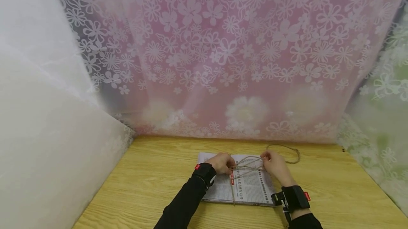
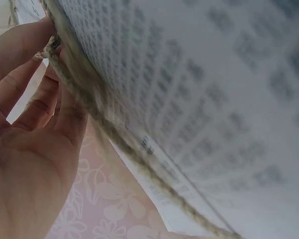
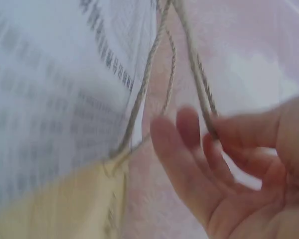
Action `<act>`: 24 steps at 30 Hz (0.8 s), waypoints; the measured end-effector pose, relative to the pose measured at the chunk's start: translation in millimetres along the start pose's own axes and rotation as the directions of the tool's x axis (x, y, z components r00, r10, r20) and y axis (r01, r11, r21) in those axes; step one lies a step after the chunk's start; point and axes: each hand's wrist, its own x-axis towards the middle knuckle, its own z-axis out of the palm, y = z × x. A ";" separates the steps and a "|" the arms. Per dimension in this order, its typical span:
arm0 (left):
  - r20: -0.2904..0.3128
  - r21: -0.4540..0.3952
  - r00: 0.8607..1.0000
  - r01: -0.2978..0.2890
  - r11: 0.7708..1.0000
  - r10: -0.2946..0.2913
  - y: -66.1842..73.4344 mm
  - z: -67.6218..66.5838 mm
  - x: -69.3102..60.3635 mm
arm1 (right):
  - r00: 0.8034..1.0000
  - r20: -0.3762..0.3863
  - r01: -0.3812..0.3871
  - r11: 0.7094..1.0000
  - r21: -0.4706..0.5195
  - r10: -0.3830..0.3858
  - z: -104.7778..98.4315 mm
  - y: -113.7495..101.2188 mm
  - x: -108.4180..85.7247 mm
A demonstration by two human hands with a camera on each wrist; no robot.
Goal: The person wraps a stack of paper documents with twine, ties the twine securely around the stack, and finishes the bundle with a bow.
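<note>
We find a yellow wood-grain table (image 1: 153,176) across the lower frame, bearing, at lower centre, a flat stack of printed newspapers (image 1: 220,190). Over it, the left hand (image 1: 221,163) and right hand (image 1: 275,165) pinch thin brown twine (image 1: 233,195): the left at a crossing, we judge against slackening; the right further right, seemingly for tension. Only the right wrist view shows two strands in that pinch.

We see tan twine (image 2: 134,155), greyish-white newspapers (image 1: 250,190) printed in black with a red strip (image 1: 232,178), and a yellow wood-grain table (image 1: 143,179). The backdrop (image 1: 204,55) is pink with white flowers; our sleeves (image 1: 180,202) are black, our wristbands (image 1: 296,198) black with red tags (image 1: 307,196).
</note>
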 end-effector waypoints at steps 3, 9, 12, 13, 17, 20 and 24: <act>0.005 -0.015 1.000 0.019 1.000 -0.019 -0.5 0.4 0.2 | 0.998 0.001 -0.059 0.976 0.208 0.060 -0.2 -1.0 2.7; 0.034 -0.037 0.999 0.041 0.998 -0.039 -2.9 1.1 -0.1 | 0.999 0.015 -0.046 0.933 0.356 0.044 -0.8 -5.5 4.2; 0.038 -0.049 0.999 0.035 0.998 -0.033 -4.5 1.8 -0.1 | 0.997 -0.072 0.035 0.997 0.075 -0.029 -8.4 -1.1 0.9; 0.038 -0.055 0.999 0.035 0.998 -0.032 -4.7 2.1 -0.2 | 0.994 -0.095 0.060 0.998 -0.008 -0.060 -12.0 2.0 -0.2; 0.028 -0.060 0.999 0.026 0.998 -0.024 -3.5 3.1 -0.5 | 0.974 -0.178 0.107 0.980 -0.167 -0.137 -27.3 24.9 0.7; 0.017 -0.020 1.000 0.000 1.000 0.000 -0.6 3.4 -1.5 | 0.973 -0.203 0.074 0.981 -0.179 -0.110 -38.9 37.5 1.1; 0.011 0.092 1.000 -0.023 0.995 0.022 6.6 1.6 -5.2 | 0.989 -0.145 -0.003 0.984 -0.177 -0.023 -51.9 32.9 -5.2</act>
